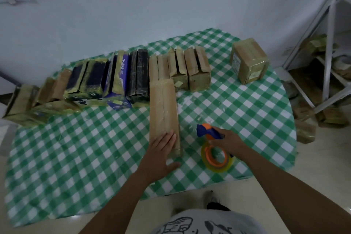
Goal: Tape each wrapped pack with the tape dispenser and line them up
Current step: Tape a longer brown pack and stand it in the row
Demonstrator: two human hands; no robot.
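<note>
Along the far left of the checked cloth [76, 157] stood the row of packs [106, 80], brown ones, black ones and a blue one, shoulder to shoulder on their edges, most of them shiny with tape. So, as I judged it, the lining-up was well along and I was at the taping step for one more.

That one was the long brown pack [163, 112], lying flat in the middle of the table with its far end touching the row. A strip of tape seemed to run down its length already, though I could not tell whether it reached the near end. My left hand [161, 148] lay flat on that near end, fingers straight and together, pressing it down, thumb spread off onto the cloth. It grasped nothing; it only pinned the pack.

Just right of the pack my right hand [228, 140] was wrapped round the handle of the tape dispenser [208, 156], fingers curled tight, the roll hanging low near the cloth and apart from the pack.

The next move, I reckoned, called for bringing the dispenser's mouth onto the pack, or setting the tool down and standing the pack up in the row.

Farther right, one brown pack [248, 61] sat alone, well apart from the row.
</note>
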